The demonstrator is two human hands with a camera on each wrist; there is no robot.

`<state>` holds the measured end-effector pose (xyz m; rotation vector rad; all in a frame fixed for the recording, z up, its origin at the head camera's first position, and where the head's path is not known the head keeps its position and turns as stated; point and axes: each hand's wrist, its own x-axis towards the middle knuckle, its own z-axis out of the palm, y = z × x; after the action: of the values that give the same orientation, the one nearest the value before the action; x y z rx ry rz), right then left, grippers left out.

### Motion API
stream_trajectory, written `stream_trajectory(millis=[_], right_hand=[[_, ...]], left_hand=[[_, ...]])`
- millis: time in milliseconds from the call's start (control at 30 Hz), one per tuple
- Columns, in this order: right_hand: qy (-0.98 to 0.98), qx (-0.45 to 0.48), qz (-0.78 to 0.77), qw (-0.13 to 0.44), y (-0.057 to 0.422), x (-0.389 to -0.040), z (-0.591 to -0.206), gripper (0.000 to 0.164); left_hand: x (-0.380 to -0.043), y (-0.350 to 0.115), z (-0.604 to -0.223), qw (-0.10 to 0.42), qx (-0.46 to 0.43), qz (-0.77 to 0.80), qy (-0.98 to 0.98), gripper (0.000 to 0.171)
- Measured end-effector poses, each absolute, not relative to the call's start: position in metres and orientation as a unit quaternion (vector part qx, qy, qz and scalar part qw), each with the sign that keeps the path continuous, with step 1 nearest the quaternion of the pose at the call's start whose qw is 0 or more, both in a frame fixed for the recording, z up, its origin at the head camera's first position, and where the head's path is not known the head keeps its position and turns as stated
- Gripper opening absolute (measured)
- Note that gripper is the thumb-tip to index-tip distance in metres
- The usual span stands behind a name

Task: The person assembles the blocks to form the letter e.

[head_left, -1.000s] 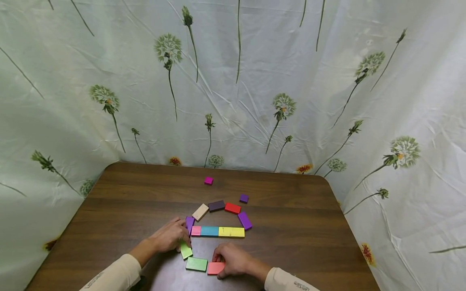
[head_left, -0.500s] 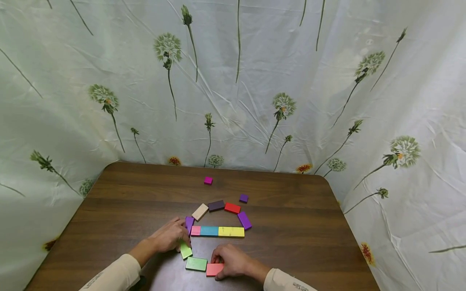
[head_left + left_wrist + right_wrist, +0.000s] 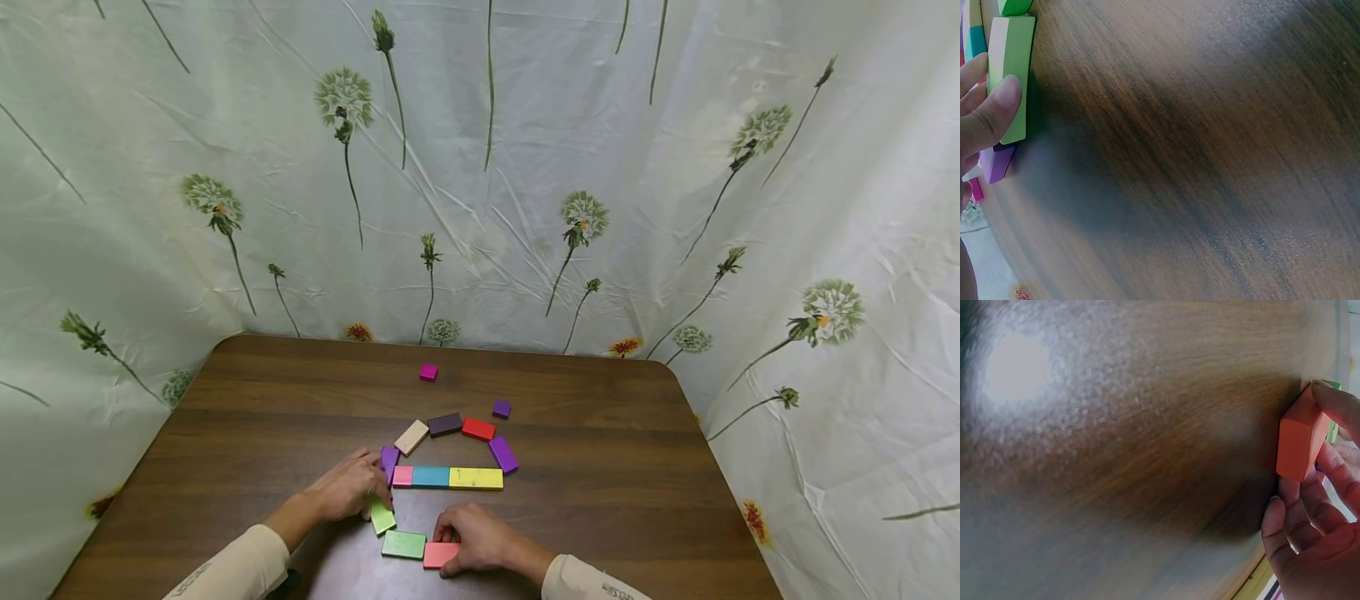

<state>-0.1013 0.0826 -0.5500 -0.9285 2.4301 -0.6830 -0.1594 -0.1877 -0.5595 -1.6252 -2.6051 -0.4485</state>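
My left hand (image 3: 347,487) pinches a lime green block (image 3: 383,517) at its upper end. In the left wrist view the thumb lies against the long side of that lime block (image 3: 1017,94). Between thumb and fingers, my right hand (image 3: 482,537) grips a coral block (image 3: 439,556) lying on the table, seen end-on as an orange-red coral block (image 3: 1297,444) in the right wrist view. A green block (image 3: 403,545) lies between the two held ones, its right end right at the coral block. Just above the left fingers is a purple block (image 3: 389,461), partly hidden.
A straight row holds a pink block (image 3: 402,477), a blue block (image 3: 431,477) and a yellow block (image 3: 476,478). Above it arch a beige block (image 3: 412,437), a dark block (image 3: 446,425), a red block (image 3: 478,429) and a purple block (image 3: 503,455). Two small blocks lie farther back.
My right hand has slid the coral block slightly left, against the green block's end. The left hand keeps its place on the lime block.
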Motion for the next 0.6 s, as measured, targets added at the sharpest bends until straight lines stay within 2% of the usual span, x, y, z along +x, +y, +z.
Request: stream_trajectory(millis=[367, 600], right_hand=[[0.878, -0.331, -0.254, 0.234, 0.0822, -0.1024, -0.5505, 0.028], [0.878, -0.348, -0.251, 0.213, 0.0824, -0.1033, -0.5505, 0.031]], left_hand=[[-0.1584, -0.1879, -0.5574, 0.016, -0.521, -0.149, -0.840, 0.033], [-0.1587, -0.1879, -0.5585, 0.032, -0.529, -0.151, -0.835, 0.033]])
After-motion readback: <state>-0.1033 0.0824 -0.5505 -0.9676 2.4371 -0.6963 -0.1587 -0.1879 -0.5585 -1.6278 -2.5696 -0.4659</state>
